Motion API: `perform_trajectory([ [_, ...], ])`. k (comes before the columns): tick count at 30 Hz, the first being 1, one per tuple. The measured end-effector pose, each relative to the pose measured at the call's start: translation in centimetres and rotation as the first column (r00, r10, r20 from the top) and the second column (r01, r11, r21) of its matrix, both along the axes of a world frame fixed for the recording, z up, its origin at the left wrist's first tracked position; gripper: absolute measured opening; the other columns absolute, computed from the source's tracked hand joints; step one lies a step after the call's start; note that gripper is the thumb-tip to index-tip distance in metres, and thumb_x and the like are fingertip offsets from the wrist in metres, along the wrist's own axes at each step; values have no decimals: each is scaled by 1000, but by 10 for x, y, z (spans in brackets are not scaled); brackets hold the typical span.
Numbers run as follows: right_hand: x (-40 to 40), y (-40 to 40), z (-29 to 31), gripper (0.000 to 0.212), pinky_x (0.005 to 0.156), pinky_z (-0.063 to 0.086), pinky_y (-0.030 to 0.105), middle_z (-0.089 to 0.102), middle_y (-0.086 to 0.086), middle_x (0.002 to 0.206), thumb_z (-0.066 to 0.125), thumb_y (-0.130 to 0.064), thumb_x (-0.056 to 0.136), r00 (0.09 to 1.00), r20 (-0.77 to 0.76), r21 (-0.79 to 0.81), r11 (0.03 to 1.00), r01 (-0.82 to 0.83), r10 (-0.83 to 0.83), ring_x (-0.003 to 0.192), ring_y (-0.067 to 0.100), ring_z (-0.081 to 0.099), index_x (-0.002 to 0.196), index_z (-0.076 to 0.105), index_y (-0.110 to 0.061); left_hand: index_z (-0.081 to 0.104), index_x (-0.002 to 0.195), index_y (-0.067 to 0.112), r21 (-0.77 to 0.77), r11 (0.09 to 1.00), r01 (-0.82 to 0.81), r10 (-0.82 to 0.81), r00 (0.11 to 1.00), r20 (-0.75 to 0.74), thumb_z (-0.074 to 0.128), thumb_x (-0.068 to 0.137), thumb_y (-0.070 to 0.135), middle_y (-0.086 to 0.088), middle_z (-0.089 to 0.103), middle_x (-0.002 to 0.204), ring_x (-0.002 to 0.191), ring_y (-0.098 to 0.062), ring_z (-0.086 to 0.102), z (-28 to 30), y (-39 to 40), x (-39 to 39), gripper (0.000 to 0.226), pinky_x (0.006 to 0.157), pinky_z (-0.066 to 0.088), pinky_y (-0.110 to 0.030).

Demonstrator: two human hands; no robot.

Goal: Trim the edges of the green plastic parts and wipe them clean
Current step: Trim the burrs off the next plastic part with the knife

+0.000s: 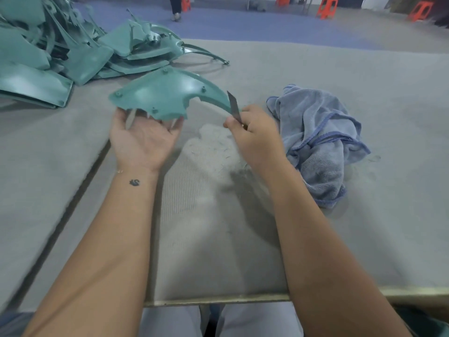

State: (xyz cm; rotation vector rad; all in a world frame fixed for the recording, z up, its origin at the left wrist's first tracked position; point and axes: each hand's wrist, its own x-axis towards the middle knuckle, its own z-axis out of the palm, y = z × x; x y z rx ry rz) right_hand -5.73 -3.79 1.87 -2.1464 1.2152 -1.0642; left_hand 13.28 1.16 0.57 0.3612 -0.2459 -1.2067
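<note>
A curved green plastic part (165,93) is held up above the grey table. My left hand (145,136) is palm up under its near edge, with the fingers hidden behind the part and the thumb at its lower right corner. My right hand (255,135) grips a small dark blade (233,104). The blade stands against the part's narrow right tip. A crumpled blue towel (318,139) lies on the table just right of my right hand.
A heap of green plastic parts (60,49) fills the far left of the grey table (364,93). Pale shavings (213,147) are scattered below my hands. Orange stools (328,7) stand on the floor beyond. The table's front edge runs across near my lap.
</note>
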Motion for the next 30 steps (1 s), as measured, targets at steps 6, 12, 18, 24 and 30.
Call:
perform_trajectory([
  [6,12,9,2,27,61,40,32,51,-7,56,51,-22,97,963,261,198,980,22,-74,58,17,52,85,72,-10,49,126,6,366,892,-267,-46,751,659,27,106,34,-18,64,107,93,-29,67,7,-15,-43,41,91,56,-42],
  [12,20,7,5,32,76,51,33,54,8,83,44,-24,101,635,723,543,792,-278,-272,78,19,57,84,68,-11,66,85,20,262,931,-253,-163,354,921,44,96,19,-2,69,72,67,-17,67,-8,-15,-61,24,68,56,-32],
  [18,22,10,2,33,76,50,34,62,2,79,42,-26,100,769,635,518,780,-352,-74,80,16,60,85,71,-19,68,78,25,237,914,-329,-165,231,959,43,89,33,-7,71,82,85,-31,67,-9,-13,-60,29,82,54,-53],
  [24,18,10,1,30,58,52,29,63,1,80,46,-31,97,792,600,582,741,-335,-114,78,18,62,78,68,-23,67,82,13,180,940,-290,-128,192,973,43,99,29,4,57,64,57,-8,49,-10,-12,-59,34,61,40,-29],
  [30,12,4,-1,30,54,45,26,54,0,69,45,-25,98,764,580,564,816,-127,-282,59,14,53,72,55,-13,67,85,12,180,955,-237,-153,127,980,54,97,26,16,49,49,45,1,41,-10,-9,-54,22,45,32,-15],
])
